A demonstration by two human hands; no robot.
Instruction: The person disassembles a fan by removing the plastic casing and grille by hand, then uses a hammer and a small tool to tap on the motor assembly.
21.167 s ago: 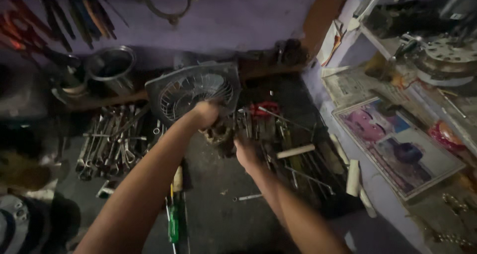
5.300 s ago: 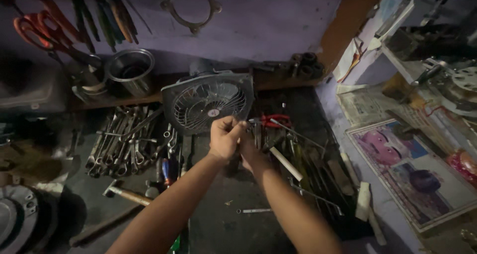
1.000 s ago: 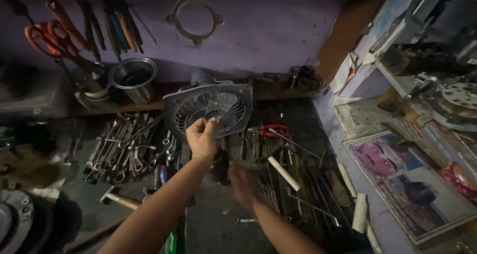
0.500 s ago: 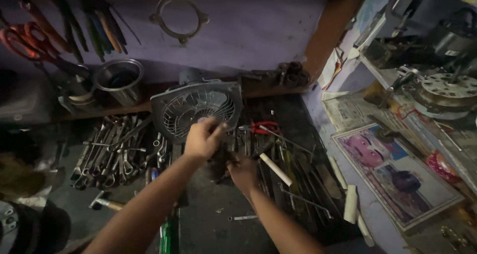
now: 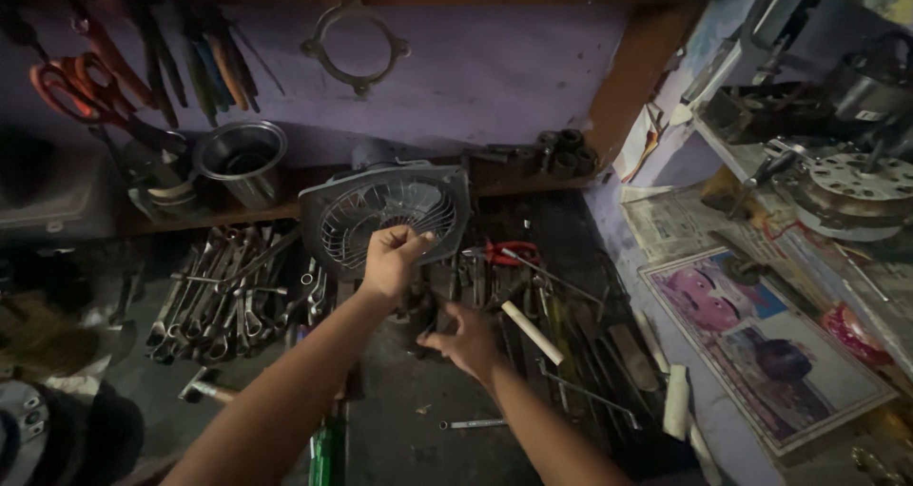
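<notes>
Cluttered with spanners (image 5: 223, 291), the dark worktop (image 5: 409, 429) carries a small grey fan (image 5: 385, 215) propped upright; left hand (image 5: 392, 258) pinches its grille, right hand (image 5: 466, 339) hovers loosely open below.

There is only one view, from a camera worn on the person's head. It looks forward and steeply down over both forearms, which enter from the bottom edge, onto a dark counter (image 5: 399, 419) strewn with tools. It faces the purple back wall (image 5: 475, 77), where a low shelf (image 5: 533, 172) runs across the upper half of the picture. The left hand (image 5: 392, 258) and right hand (image 5: 466, 339) sit near the middle, close to the lens, about an arm's reach away. A side shelf (image 5: 761, 286) covered in paper fills the right edge, seen at a slant.
</notes>
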